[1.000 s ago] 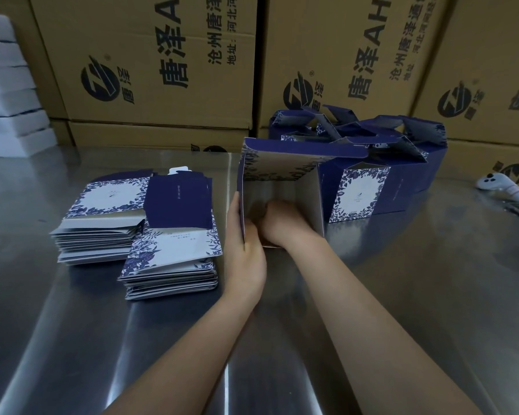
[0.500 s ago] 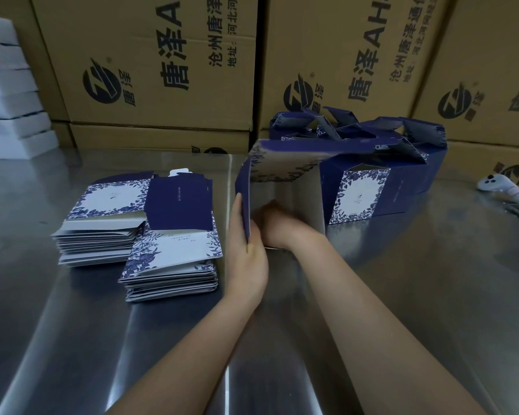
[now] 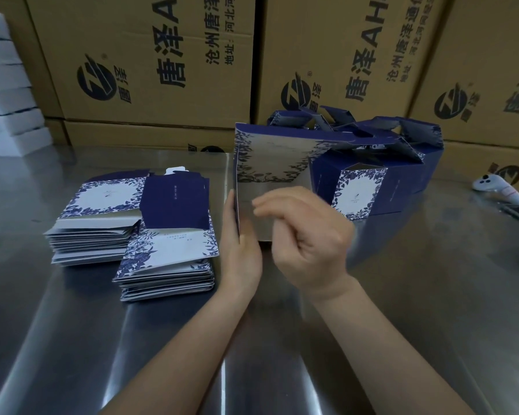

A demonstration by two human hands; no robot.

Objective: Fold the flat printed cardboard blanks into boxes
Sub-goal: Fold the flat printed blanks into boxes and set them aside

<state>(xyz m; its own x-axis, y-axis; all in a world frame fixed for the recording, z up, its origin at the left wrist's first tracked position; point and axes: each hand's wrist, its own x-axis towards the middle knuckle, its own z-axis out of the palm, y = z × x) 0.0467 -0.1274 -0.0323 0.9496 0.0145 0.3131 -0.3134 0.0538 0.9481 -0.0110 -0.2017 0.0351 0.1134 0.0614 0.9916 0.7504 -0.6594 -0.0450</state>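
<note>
Here, a half-folded box stands on the worktop.
Grey inside, blue floral outside; left hand pinches its left wall, right hand loosely curled.

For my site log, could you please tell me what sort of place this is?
Probably a packing workshop or warehouse: printed shipping cartons stacked behind a steel table, with piles of flat blanks and folded boxes.

The blurred right hand hides the lower front of the box; the white stack runs off the left edge.
</note>
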